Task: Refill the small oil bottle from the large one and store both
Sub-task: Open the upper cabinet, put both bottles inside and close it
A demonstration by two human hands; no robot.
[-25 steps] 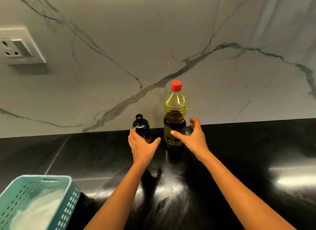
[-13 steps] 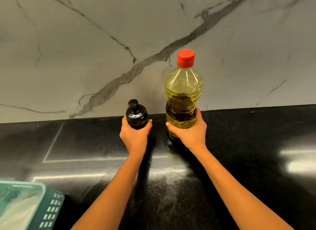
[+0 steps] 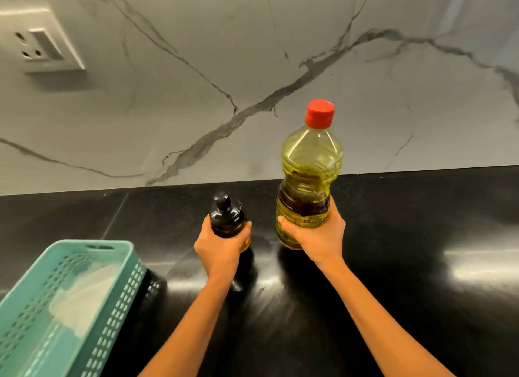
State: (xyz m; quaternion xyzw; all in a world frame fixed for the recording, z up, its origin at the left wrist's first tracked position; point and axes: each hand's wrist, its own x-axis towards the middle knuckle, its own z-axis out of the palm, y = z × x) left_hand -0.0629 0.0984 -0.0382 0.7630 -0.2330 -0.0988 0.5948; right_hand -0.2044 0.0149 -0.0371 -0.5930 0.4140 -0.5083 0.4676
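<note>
The large clear oil bottle (image 3: pixel 309 169) with a red cap holds yellow oil and stands upright, its cap on. My right hand (image 3: pixel 314 236) grips its lower body. To its left is the small oil bottle (image 3: pixel 226 215) with a dark glossy black top and pour cap; a little yellow shows at its base. My left hand (image 3: pixel 222 246) is curled round the small bottle's body. Both bottles are held over the black countertop (image 3: pixel 407 264), a short gap apart; whether their bases touch the counter is hidden by my hands.
A teal perforated plastic basket (image 3: pixel 56 306) with a white cloth inside sits at the front left of the counter. A marble backsplash (image 3: pixel 196 96) rises behind, with a white wall socket (image 3: pixel 36 45) at the upper left.
A second ago both hands were reaching with open fingers; they have since closed round the bottles. Both bottles have come toward me, away from the backsplash.
</note>
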